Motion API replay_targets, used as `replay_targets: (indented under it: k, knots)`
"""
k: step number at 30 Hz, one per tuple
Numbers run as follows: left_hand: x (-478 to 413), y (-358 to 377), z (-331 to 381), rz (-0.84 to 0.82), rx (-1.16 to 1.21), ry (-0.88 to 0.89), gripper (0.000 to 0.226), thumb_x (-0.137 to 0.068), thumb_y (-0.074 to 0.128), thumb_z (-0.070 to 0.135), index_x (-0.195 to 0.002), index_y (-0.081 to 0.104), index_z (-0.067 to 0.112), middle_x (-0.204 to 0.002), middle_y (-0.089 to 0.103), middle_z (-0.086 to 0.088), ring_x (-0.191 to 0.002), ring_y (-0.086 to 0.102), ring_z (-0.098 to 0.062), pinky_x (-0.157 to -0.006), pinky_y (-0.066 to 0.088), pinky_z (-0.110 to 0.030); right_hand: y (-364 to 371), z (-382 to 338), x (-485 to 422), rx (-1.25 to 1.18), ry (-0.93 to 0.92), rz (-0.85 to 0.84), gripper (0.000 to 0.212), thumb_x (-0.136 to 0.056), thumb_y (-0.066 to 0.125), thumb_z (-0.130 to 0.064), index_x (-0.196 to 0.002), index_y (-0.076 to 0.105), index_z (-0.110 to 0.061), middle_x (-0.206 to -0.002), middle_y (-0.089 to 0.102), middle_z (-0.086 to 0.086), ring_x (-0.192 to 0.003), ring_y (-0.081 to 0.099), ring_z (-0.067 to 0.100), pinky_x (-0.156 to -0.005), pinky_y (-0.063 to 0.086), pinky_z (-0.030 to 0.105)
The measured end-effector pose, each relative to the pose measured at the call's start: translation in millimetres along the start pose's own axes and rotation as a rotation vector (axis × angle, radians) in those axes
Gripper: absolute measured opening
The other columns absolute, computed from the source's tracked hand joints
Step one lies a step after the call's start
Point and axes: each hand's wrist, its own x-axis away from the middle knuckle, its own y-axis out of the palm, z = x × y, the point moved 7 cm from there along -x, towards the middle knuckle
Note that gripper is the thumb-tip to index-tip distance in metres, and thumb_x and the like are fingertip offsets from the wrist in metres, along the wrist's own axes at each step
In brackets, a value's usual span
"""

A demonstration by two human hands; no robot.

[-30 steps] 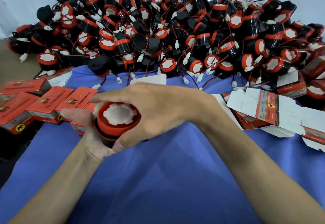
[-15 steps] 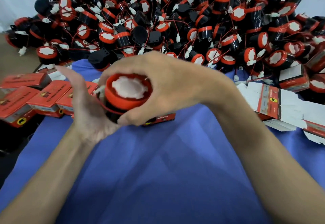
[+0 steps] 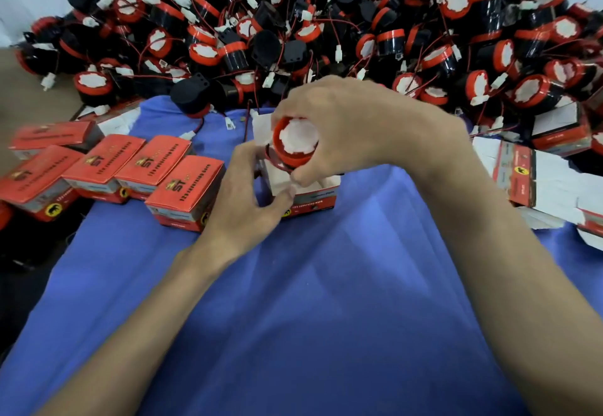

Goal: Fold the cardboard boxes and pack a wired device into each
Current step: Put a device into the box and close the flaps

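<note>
My right hand (image 3: 346,125) grips a round wired device (image 3: 295,141), red-rimmed with a white face, from above and holds it in the mouth of an open red-and-white cardboard box (image 3: 313,195) that stands on the blue cloth. The device's lower part is down between the box's white flaps, and its red wire loops at its left side. My left hand (image 3: 248,200) holds the box's left wall, thumb on the front edge and fingers behind.
A large heap of wired devices (image 3: 326,24) fills the back of the table. Several closed red boxes (image 3: 153,171) stand in rows at the left. A stack of flat unfolded boxes (image 3: 535,180) lies at the right. The blue cloth (image 3: 293,301) covers the near table.
Both hands held the device up in the air before. Now the right hand has lowered it into the open box and the left hand has shifted from the device to the box.
</note>
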Motion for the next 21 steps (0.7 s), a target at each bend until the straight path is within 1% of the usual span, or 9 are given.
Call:
replay_targets:
  k: [2,3,6,9,11,13,16,19,21]
  knots:
    - [2,3,-4,0.011,0.014,-0.034,0.037,-0.074,0.068,0.026,-0.102,0.043,0.029,-0.099,0.060,0.026,-0.095,0.057,0.008,-0.078,0.046,-0.011,9,-1,-8,0.074,-0.027,0.023,0.068,-0.068,0.068,-0.055,-0.128,0.050,-0.029,-0.110,0.049,-0.011,-0.109,0.050,0.019,-0.081,0.041,0.033]
    - [3,3,-6,0.029,0.021,-0.038,0.039,-0.073,0.070,0.025,-0.099,0.042,0.030,-0.092,0.059,0.032,-0.091,0.057,0.012,-0.073,0.044,-0.007,12,-3,-11,0.098,-0.047,0.043,0.067,-0.070,0.068,-0.054,-0.128,0.049,-0.028,-0.107,0.046,-0.011,-0.108,0.050,0.018,-0.076,0.036,0.031]
    - [2,-1,-12,0.059,0.037,-0.047,0.044,-0.069,0.074,0.027,-0.096,0.039,0.032,-0.088,0.057,0.040,-0.088,0.058,0.014,-0.070,0.045,-0.005,18,-5,-18,0.110,-0.086,0.074,0.061,-0.071,0.069,-0.050,-0.124,0.051,-0.027,-0.098,0.042,-0.012,-0.097,0.049,0.017,-0.071,0.033,0.029]
    - [2,-2,-17,0.072,0.060,-0.078,0.047,-0.069,0.077,0.030,-0.096,0.038,0.032,-0.092,0.058,0.028,-0.091,0.060,0.009,-0.075,0.049,-0.011,23,-1,-20,0.079,-0.095,0.044,0.056,-0.068,0.072,-0.044,-0.117,0.051,-0.027,-0.098,0.048,-0.012,-0.092,0.051,0.018,-0.072,0.043,0.033]
    - [1,-2,-19,0.062,0.105,-0.104,0.056,-0.064,0.081,0.041,-0.097,0.037,0.032,-0.097,0.057,0.023,-0.096,0.060,0.008,-0.080,0.049,-0.013,27,2,-21,0.021,-0.096,0.016,0.051,-0.068,0.074,-0.036,-0.112,0.052,-0.024,-0.104,0.056,-0.009,-0.096,0.054,0.020,-0.080,0.048,0.039]
    - [-1,-1,-19,0.053,0.124,-0.115,0.062,-0.058,0.083,0.048,-0.096,0.036,0.033,-0.097,0.059,0.025,-0.098,0.060,0.007,-0.081,0.049,-0.012,29,5,-21,-0.059,-0.105,0.000,0.049,-0.070,0.075,-0.033,-0.112,0.052,-0.022,-0.111,0.057,-0.008,-0.102,0.053,0.019,-0.085,0.047,0.041]
    - [-2,-2,-19,0.041,0.117,-0.124,0.065,-0.054,0.084,0.052,-0.093,0.035,0.034,-0.096,0.060,0.020,-0.099,0.063,0.001,-0.084,0.052,-0.020,32,13,-21,-0.136,-0.094,-0.015,0.050,-0.072,0.077,-0.033,-0.115,0.053,-0.023,-0.117,0.054,-0.010,-0.108,0.051,0.017,-0.088,0.047,0.042]
    - [-3,-2,-22,0.028,0.120,-0.118,0.066,-0.055,0.087,0.044,-0.090,0.032,0.034,-0.096,0.062,0.014,-0.101,0.065,-0.008,-0.087,0.052,-0.028,36,18,-21,-0.133,-0.083,-0.047,0.058,-0.073,0.079,-0.031,-0.124,0.052,-0.027,-0.123,0.054,-0.010,-0.113,0.049,0.016,-0.091,0.046,0.040]
    - [-3,-1,-22,0.010,0.136,-0.104,0.066,-0.056,0.086,0.036,-0.092,0.031,0.033,-0.105,0.061,0.003,-0.105,0.063,-0.009,-0.089,0.050,-0.023,43,21,-23,-0.077,-0.071,-0.114,0.062,-0.073,0.079,-0.024,-0.128,0.051,-0.033,-0.127,0.053,-0.008,-0.116,0.049,0.020,-0.091,0.047,0.042]
